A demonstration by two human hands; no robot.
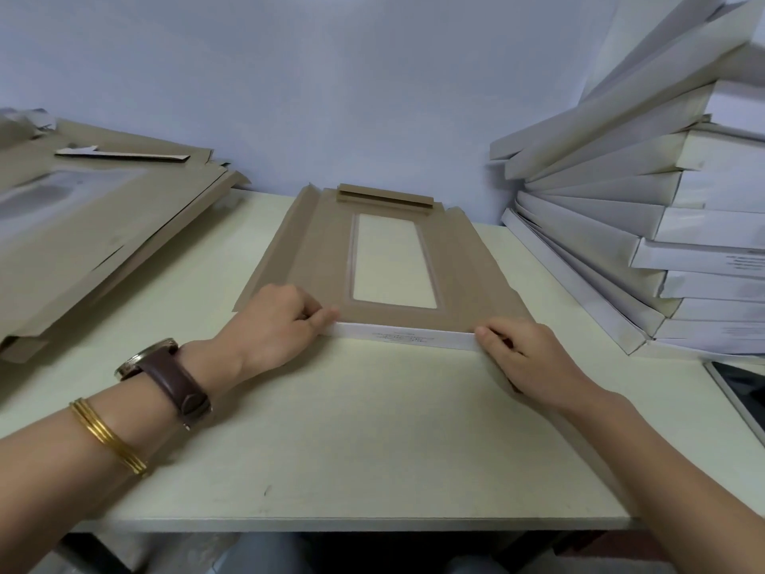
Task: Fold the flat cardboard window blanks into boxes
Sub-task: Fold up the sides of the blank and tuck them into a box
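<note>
On the counter (352,428) lies one window blank (463,267); the left hand (269,325) and right hand (534,358) pinch its near flap (405,337) upright. Side flaps (285,242) are not yet raised. Flat blanks (95,234) wait left, finished boxes (662,242) stacked right.

Illegibly small print (399,336) on white flap (447,340)

You have the blank (318,258) lying flat at the middle of the table (352,441), its far end close to the wall (372,97). Your left hand (269,325) pinches the near flap (401,336) at its left end, your right hand (534,358) at its right end. A pile of flat blanks (82,242) lies far left, a strip (124,154) on top. The folded boxes (662,225) are stacked right, with a tablet (741,391) just nearer.
</note>
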